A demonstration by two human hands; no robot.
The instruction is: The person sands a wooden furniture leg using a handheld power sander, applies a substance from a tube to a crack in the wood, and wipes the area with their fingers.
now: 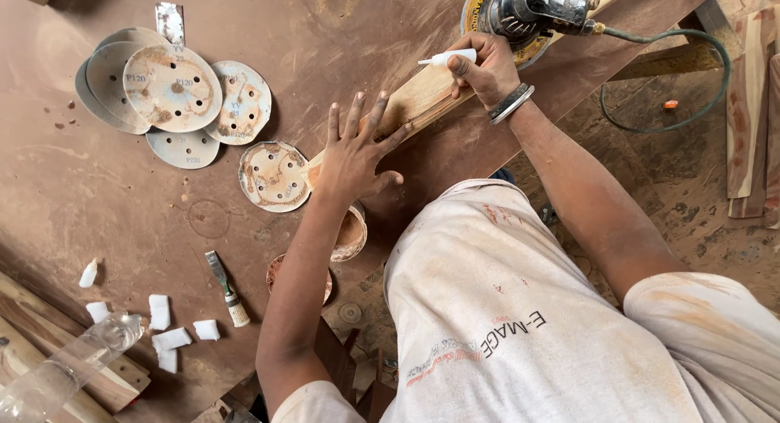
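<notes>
I see a long pale wooden strip (418, 98) lying slantwise on the dusty brown worktop (97, 195), running from the sanding discs up toward the power sander. My left hand (355, 151) lies flat on the strip's lower end, fingers spread wide and straight, palm down, gripping nothing, only pressing on the wood. The left forearm runs straight back toward my body, elbow bent low in the frame. My right hand (483, 69) is curled shut around a small white squeeze bottle (449, 58), nozzle pointing left and sitting just over the strip's upper part. The right wrist wears dark bangles (510, 103), and that arm comes in from the right, bent at the elbow.

Just beyond the right hand sits a power sander (532, 10) with its green cord (691, 73) looping off to the right. Near the left hand lies one worn sanding disc (272, 176); a pile of similar discs (171, 94) lies further left. Below, well apart from the hands, lie a small brush (227, 289), several white bottle caps (166, 329) and a clear plastic bottle (69, 366).
</notes>
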